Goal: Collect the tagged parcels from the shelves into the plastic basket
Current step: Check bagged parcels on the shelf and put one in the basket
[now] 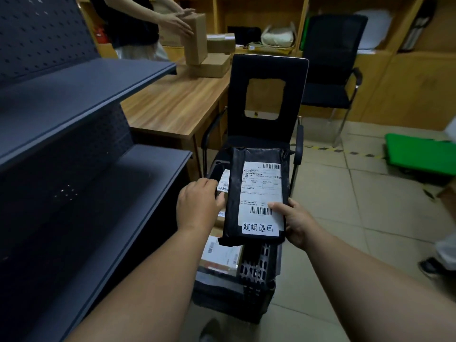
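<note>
The right hand (294, 222) pinches a flat black parcel (256, 196) — white shipping label, handwritten tag at its near end — above the black plastic basket (256, 272). The left hand (198, 204), fingers relaxed, touches the parcel's left edge. The basket sits on tiled floor (345, 206) between dark shelves (86, 169) and a black chair (267, 95).

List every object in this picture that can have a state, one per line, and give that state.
Black parcel: held above the basket, label up.
Right hand: grips the parcel's lower right edge.
Left hand: fingers on another labelled parcel beside it; grip unclear.
Plastic basket: on the floor, already holding parcels.
Shelves: no parcels visible.
Near chair: unoccupied.
</note>
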The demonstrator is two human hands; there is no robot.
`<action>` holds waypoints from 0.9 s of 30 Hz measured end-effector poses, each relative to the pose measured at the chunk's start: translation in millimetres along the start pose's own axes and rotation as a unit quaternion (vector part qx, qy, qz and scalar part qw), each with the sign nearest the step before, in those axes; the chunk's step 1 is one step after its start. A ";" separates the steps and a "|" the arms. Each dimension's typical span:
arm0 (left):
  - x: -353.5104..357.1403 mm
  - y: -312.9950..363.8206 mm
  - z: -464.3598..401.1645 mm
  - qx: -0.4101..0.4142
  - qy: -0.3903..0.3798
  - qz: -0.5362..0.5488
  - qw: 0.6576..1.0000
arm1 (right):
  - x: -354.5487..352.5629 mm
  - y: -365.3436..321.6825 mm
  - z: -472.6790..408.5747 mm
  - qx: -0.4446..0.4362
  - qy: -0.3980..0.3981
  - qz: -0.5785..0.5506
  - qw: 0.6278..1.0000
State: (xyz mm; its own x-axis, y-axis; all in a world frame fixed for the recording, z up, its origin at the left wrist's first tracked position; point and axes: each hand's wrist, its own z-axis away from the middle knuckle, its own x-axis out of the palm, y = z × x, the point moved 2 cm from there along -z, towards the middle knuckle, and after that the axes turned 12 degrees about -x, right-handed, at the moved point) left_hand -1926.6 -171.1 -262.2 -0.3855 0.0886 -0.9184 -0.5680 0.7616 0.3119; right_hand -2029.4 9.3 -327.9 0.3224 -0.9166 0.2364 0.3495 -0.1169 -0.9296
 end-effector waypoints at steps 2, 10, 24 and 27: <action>13.4 1.5 -19.3 0.012 -0.005 0.003 1.000 | 0.1 2.6 -17.4 0.003 0.013 -0.003 1.000; 67.9 3.1 -112.5 0.062 -0.044 0.008 0.997 | 8.7 15.6 -98.4 0.018 0.084 -0.013 0.996; 180.7 -6.7 -202.2 0.094 -0.140 0.016 0.985 | -3.2 66.4 -184.6 0.069 0.202 -0.020 0.977; 197.1 -8.9 -209.5 0.093 -0.151 0.015 0.984 | -10.0 76.8 -196.6 0.085 0.218 -0.011 0.972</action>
State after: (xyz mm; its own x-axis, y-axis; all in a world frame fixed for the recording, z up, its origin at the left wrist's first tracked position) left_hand -2149.9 -294.8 -395.1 -0.1502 0.2780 -0.9488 -0.4052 0.8580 0.3155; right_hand -2178.8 -65.7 -457.2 -0.0771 -0.9938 0.0800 0.5047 -0.1081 -0.8565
